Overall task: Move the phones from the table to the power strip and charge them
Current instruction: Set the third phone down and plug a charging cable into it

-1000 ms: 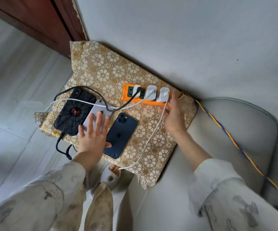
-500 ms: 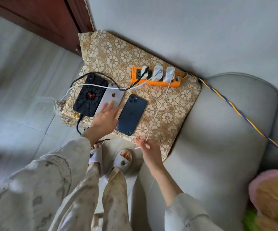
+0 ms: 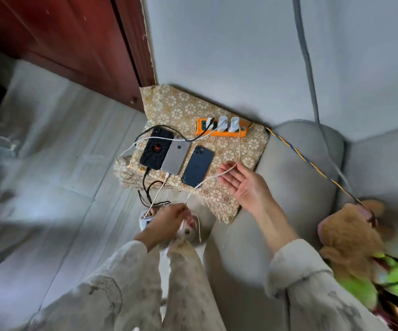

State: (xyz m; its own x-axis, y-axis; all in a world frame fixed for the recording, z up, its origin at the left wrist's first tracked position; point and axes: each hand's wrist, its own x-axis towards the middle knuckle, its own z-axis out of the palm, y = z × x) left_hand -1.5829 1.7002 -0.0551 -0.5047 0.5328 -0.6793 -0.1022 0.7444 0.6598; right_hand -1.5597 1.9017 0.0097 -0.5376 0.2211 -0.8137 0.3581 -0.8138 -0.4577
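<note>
While my left hand (image 3: pixel 169 219) pinched the white cable (image 3: pixel 207 179) low at centre, my right hand (image 3: pixel 242 185) lay open, palm up, the cable across its fingers. Three phones (image 3: pixel 175 156) lay side by side on the bench (image 3: pixel 229 149), below the orange power strip (image 3: pixel 221 129).

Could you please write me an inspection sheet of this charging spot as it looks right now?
Surface: patterned cloth, covering the table.
Job's things: black phone, silver phone, blue phone side by side; orange power strip carries three white chargers.
Clutter: nothing seen.
Hands: left hand pinches the white cable; right hand open, palm up, cable across it.
Cables: black and white leads dangle off the edge.
Surroundings: grey sofa, plush toy.
</note>
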